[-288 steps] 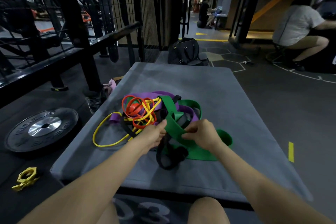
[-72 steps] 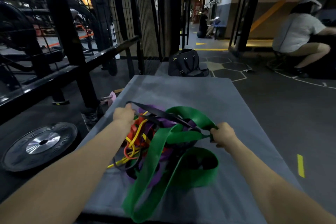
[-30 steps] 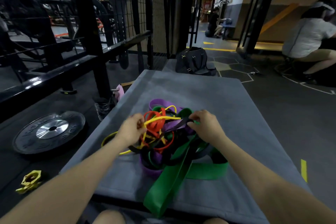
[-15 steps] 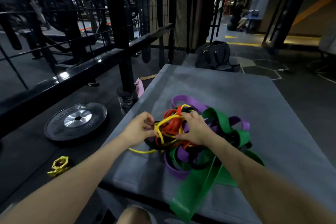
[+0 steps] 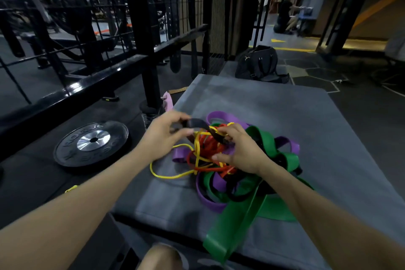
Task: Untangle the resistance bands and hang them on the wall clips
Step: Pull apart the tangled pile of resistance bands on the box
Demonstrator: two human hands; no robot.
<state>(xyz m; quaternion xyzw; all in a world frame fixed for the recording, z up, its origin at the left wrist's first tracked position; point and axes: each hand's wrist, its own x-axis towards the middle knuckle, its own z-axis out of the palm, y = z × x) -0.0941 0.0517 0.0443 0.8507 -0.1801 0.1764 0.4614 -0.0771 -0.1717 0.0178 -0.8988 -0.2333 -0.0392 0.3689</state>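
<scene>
A tangle of resistance bands lies on the grey mat (image 5: 274,103): a wide green band (image 5: 238,226) trailing toward me, a purple band (image 5: 219,116), a thin yellow band (image 5: 168,174), an orange-red band (image 5: 210,144) and a black band (image 5: 198,123). My left hand (image 5: 165,133) pinches a raised loop of the black band above the pile's left side. My right hand (image 5: 238,151) grips the same black band where it runs into the knot, fingers curled over the yellow and orange strands. No wall clips are in view.
A black weight plate (image 5: 92,141) lies on the floor left of the mat. A black steel rack (image 5: 142,35) with rails stands behind it. A dark bag (image 5: 259,63) sits beyond the mat's far end. A person (image 5: 285,15) crouches in the far corridor.
My left hand has lifted a loop of the black band up out of the pile, and my right hand has shifted onto that band. The view has swung left.
</scene>
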